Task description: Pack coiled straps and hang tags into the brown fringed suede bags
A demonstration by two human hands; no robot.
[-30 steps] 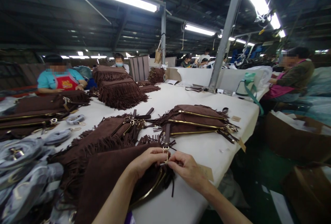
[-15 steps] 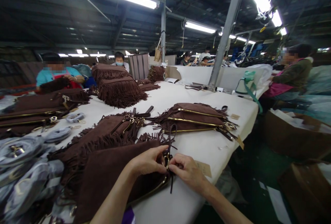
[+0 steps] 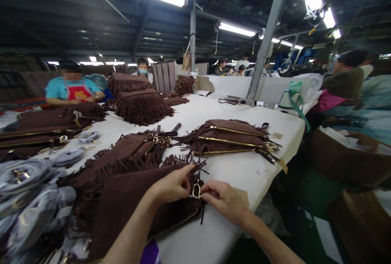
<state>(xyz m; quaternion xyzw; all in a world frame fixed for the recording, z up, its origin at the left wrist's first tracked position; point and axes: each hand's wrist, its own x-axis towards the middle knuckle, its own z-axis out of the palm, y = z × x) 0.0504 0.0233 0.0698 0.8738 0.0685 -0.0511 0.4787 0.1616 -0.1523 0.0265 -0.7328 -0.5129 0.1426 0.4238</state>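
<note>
A brown fringed suede bag (image 3: 131, 199) lies in front of me, its zipper edge to the right. At its right corner is a gold ring (image 3: 196, 191) with a dark strap loop (image 3: 202, 156) above it. My left hand (image 3: 172, 184) lies over the bag, thumb and fingers pinched on a thin pale strand at the ring's lower left. From the right, my right hand (image 3: 224, 201) pinches close to the ring's lower end; what its fingertips hold is too small to make out. A brown paper tag (image 3: 242, 197) shows behind the right hand.
More fringed bags (image 3: 232, 136) lie farther along the white table (image 3: 220, 113), with a tall stack (image 3: 139, 101) behind. Wrapped straps (image 3: 26, 178) pile up at left. A metal post (image 3: 269, 36) rises from the table. Co-workers (image 3: 73, 89) sit around; cartons (image 3: 345, 154) stand right.
My left fingers have shifted slightly down and left from the gold ring, so that it shows more fully. The co-worker at far left has lowered a dark item.
</note>
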